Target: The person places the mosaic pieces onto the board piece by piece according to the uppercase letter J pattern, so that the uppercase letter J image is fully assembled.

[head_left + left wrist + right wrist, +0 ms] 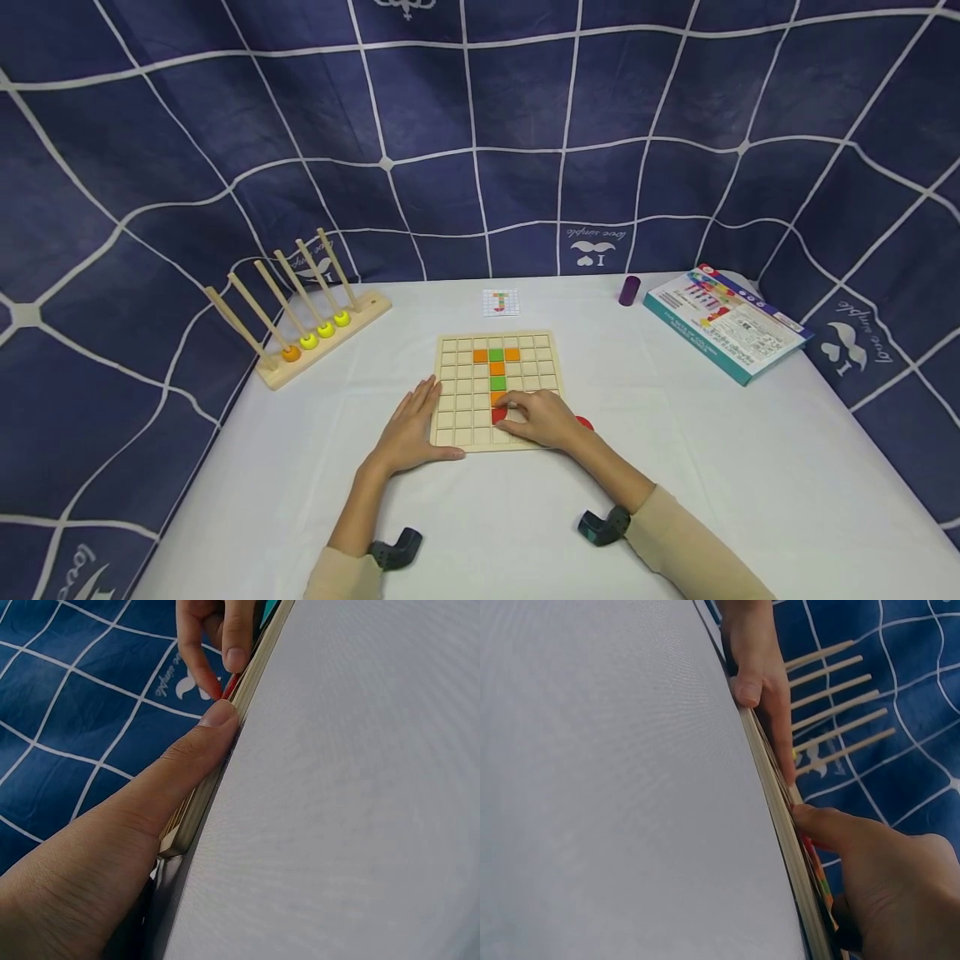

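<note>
A wooden grid board (461, 433) lies flat on the white table. Orange and green square tiles make a short row near its top, with a column of orange and green tiles (498, 383) running down from the row's middle. At the column's lower end is a red tile (498, 415), which my right hand (542, 419) pinches between thumb and fingers; red also shows between those fingertips in the left wrist view. My left hand (411, 429) rests along the board's left side, fingers extended and thumb (184, 761) against the near edge.
Behind the board lies a small card (501, 302) with a coloured tile pattern. A wooden peg stand (367, 310) with beads is at left. A purple cylinder (629, 291) and a flat box (727, 325) are at right. A red piece (584, 423) shows beside my right wrist.
</note>
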A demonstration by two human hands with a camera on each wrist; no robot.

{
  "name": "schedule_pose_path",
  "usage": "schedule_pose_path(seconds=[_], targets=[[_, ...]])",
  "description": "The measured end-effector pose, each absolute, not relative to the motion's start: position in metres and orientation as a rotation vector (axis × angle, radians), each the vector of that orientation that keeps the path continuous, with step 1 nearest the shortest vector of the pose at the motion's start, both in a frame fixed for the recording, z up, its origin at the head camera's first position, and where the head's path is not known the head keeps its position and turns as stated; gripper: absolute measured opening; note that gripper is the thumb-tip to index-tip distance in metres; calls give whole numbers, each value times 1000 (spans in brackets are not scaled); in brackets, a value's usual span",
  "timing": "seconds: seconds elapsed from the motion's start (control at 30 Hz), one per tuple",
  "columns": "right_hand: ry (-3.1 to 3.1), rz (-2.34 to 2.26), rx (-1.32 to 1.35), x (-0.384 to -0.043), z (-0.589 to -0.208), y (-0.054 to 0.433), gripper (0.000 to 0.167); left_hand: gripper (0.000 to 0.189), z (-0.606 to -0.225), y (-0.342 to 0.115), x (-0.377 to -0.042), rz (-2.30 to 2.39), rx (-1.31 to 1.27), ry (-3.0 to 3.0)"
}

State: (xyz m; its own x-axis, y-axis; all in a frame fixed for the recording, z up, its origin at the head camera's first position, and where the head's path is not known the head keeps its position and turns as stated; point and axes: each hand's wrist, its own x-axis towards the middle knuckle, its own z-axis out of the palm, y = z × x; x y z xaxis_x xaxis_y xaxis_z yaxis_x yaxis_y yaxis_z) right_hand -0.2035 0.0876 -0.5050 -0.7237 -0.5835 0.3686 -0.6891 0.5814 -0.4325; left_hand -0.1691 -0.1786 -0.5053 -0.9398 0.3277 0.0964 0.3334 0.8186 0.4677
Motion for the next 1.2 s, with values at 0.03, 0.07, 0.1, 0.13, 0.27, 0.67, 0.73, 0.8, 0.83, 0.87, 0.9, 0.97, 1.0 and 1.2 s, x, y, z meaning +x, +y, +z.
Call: schedule_pose_path(seconds=[0.03,0.07,0.1,0.13,0.27,0.67,0.73,0.8,0.83,0.87,0.9,0.97,1.0,1.2], targets=[[-2624,852,1066,-203,-505,89,28,128,-505,-178,-169,-770,-543,-2987],[-2625,865,1064,-203,-504,90,28,128,-505,-178,-169,-766,-541,-2992],[-2624,888,1063,-203,-503,92,28,128,-505,-177,-169,-758,-543,-2995],[-2623,912,1062,-202,-502,94,28,128,-505,-177,-170,-750,-546,-2993],[-2627,986,1050,-199,-498,111,28,129,-505,-176,-170,-739,-547,-2994],[-2675,1087,873,-186,-498,192,30,128,-505,-178,-172,-733,-562,-2993],[-2690,1078,867,-184,-500,200,30,129,-505,-178,-172,-727,-559,-2993],[-2703,1057,876,-182,-500,204,31,129,-506,-179,-172,-727,-557,-2992],[-2705,1043,879,-181,-500,205,31,128,-507,-179,-172,-729,-557,-2989],[-2708,1026,882,-180,-500,205,31,128,-507,-179,-172,-728,-553,-2990],[-2711,1012,883,-179,-500,206,30,128,-507,-179,-171,-734,-551,-2988],[-2715,994,888,-179,-501,206,29,128,-508,-179,-171,-737,-549,-2988],[-2720,984,887,-179,-502,206,28,128,-508,-179,-171,-738,-549,-2986],[-2742,951,779,-186,-504,213,24,128,-509,-178,-170,-742,-549,-2978]])
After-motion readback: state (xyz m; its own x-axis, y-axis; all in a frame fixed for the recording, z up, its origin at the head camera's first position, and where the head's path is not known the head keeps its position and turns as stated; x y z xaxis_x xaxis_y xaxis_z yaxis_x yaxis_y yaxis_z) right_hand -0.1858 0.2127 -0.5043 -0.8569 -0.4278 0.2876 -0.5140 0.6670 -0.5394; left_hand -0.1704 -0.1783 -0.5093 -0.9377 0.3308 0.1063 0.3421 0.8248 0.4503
